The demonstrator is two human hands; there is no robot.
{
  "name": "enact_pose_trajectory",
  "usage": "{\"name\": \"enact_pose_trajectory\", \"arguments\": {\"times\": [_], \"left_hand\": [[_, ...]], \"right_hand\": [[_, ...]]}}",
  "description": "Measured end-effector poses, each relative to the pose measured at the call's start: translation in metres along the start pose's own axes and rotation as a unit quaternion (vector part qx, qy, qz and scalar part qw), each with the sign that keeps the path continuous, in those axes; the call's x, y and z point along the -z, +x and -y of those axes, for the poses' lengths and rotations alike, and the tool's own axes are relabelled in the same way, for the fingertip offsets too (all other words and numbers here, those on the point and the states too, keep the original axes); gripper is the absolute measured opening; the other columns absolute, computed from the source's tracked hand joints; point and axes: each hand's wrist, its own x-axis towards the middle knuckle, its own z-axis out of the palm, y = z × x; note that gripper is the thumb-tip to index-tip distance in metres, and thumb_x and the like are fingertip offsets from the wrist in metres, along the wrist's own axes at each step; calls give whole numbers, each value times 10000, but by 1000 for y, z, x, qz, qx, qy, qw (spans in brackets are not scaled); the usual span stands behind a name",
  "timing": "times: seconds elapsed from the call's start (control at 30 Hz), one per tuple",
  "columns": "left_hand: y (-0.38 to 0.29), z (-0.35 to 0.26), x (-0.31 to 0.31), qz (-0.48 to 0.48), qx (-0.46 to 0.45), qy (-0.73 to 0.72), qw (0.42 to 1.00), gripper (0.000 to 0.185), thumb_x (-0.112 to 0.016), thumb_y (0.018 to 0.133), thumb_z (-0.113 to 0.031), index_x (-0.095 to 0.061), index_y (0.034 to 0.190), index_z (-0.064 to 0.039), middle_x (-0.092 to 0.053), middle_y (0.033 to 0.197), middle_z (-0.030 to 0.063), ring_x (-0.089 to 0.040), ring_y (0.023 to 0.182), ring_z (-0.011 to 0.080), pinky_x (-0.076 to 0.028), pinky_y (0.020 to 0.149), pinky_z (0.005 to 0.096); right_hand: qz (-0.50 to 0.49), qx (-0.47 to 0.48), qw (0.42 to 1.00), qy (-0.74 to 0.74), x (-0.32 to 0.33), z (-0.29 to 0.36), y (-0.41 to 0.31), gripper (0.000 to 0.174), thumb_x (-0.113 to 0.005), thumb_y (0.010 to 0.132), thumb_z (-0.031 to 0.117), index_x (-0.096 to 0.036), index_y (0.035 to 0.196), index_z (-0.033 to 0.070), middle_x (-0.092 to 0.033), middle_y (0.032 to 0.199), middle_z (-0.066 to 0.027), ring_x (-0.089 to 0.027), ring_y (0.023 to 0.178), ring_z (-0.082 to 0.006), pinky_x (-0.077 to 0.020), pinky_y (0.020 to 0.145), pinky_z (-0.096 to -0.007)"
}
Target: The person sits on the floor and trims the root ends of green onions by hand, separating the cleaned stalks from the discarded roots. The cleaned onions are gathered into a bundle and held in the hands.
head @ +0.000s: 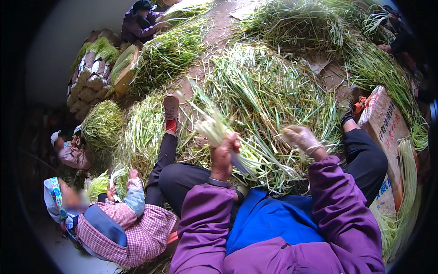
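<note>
My left hand (224, 157), bare with a dark band at the wrist, is closed around a bundle of long green-and-white stalks (212, 130), whose pale ends point up and left. Lower right of it, more pale stalks trail over my lap. My right hand (301, 138) wears a thin pale glove and is blurred by motion, to the right of the bundle and apart from it. Its fingers are curled; whether they hold anything cannot be told. Beyond both hands spreads a large heap of green leafy stalks (260, 96).
A person in a checked apron (147, 229) sits close at the left, stalks in hand. More people sit at the far left, top and right edge. Wrapped bundles (92, 75) are stacked upper left. A printed sack (386, 120) stands by my right leg, with pale stalks (407, 185) beside it.
</note>
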Motion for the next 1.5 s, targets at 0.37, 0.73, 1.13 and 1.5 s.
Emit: {"name": "enact_pose_trajectory", "arguments": {"times": [0.37, 0.73, 1.13, 1.5], "left_hand": [[-16, 8, -26, 66, 10, 117, 991, 141, -587, 869, -161, -600, 854, -21, -565, 655, 8, -527, 573, 78, -414, 529, 203], [10, -18, 16, -33, 2, -136, 990, 191, -581, 876, -204, -544, 940, -28, -487, 637, -22, -468, 597, 78, -424, 581, 271], [9, -38, 38, -86, -45, -163, 982, 171, -582, 861, -206, -533, 917, -52, -512, 637, -19, -458, 554, 95, -414, 576, 279], [7, -26, 27, -33, -5, -165, 986, 173, -574, 874, -199, -525, 928, -42, -515, 662, -10, -471, 571, 102, -426, 587, 296]], "right_hand": [[97, 16, 935, 340, -65, 63, -5, 186, -581, 876, 165, -634, 931, -4, -668, 885, -94, -643, 739, -147, -534, 653, -274], [-137, -6, 940, 312, 62, -25, 3, 178, -553, 896, 216, -620, 890, 51, -654, 775, -54, -609, 601, -136, -496, 507, -258], [-154, -162, 885, -408, 102, -68, -18, 315, -635, 776, 327, -671, 920, 48, -658, 837, -154, -633, 800, -266, -479, 751, -346], [135, 19, 965, 225, -27, 16, -16, 377, -661, 828, 165, -543, 1128, -30, -652, 969, -99, -620, 829, -143, -487, 741, -246]]}}
